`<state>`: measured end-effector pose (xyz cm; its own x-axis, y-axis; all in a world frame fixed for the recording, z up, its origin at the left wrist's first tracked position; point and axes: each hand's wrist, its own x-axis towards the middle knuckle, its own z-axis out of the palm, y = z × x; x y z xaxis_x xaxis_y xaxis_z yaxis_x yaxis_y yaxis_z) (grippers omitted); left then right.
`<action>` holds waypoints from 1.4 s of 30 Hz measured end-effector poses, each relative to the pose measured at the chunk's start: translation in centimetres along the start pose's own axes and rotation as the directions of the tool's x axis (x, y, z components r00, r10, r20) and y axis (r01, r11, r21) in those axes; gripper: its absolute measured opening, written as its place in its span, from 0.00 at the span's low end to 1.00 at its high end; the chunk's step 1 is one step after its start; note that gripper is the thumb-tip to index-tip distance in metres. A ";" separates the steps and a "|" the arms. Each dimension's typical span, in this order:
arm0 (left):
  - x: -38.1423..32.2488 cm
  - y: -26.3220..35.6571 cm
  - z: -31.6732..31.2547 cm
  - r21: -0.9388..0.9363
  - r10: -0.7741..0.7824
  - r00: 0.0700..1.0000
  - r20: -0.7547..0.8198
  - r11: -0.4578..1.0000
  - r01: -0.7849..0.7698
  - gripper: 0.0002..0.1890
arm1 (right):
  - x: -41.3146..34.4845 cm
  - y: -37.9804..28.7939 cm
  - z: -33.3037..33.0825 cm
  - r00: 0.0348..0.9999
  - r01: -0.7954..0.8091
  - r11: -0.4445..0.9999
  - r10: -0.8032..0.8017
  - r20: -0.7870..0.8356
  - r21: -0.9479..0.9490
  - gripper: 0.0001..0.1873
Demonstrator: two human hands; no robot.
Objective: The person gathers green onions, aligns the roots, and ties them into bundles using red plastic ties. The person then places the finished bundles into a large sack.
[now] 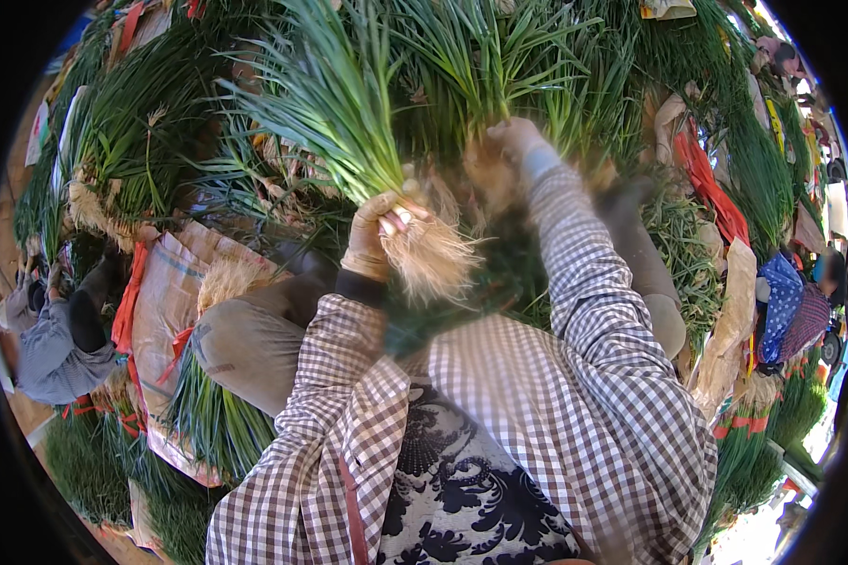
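My left hand point(374, 229), in a soiled glove, is closed around a bunch of allium greens point(346, 120), probably spring onions. Its pale bulbs point(396, 219) and long tan roots point(431, 258) point toward me, and the leaves fan out away from me. Farther ahead and to the right, my right hand point(519, 138) grips the base of other green stalks point(498, 78). Blurred roots point(491, 169) hang beside its fingers. The grip's far side is hidden. More loose greens point(275, 187) lie beyond my left hand.
Left of my knee point(247, 346) are a woven sack point(166, 296) and a tied bunch of greens point(219, 409). Red plastic ties point(710, 187) and a heap of leaf trimmings point(689, 261) lie on the right. One person point(63, 346) sits at far left, another person point(795, 304) at far right.
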<state>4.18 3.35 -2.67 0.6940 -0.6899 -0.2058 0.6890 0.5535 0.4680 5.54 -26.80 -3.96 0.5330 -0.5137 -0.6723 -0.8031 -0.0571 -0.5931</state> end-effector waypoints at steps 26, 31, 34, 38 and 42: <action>-2.5 -4.6 2.2 0.197 -0.139 0.971 -0.194 0.964 0.177 0.28 | -12.9 -0.7 5.5 0.905 0.352 0.531 -0.404 0.135 -0.771 0.29; -2.3 -4.8 2.0 0.127 -0.144 0.985 -0.090 0.980 0.155 0.24 | -7.5 -1.2 7.6 0.936 0.346 0.772 -0.321 0.142 -0.533 0.21; -2.1 -5.0 1.6 0.206 -0.152 0.981 -0.118 0.963 0.174 0.23 | -6.5 1.1 7.8 0.942 0.284 0.812 -0.334 -0.007 -0.510 0.19; -1.7 -5.6 1.0 0.241 -0.164 0.982 -0.093 0.953 0.182 0.16 | -8.7 3.2 7.4 0.734 0.427 0.360 -0.674 0.085 -0.830 0.15; -1.5 -5.8 1.1 0.201 -0.115 0.981 -0.159 0.969 0.146 0.15 | -12.6 3.0 7.9 0.188 0.786 0.170 -0.982 -0.031 -0.594 0.07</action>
<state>-1.07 0.67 -4.15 0.6346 -0.6658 -0.3924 0.7267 0.3413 0.5962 -1.45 -13.69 -0.74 0.8806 -0.0671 0.4691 0.1247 -0.9223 -0.3659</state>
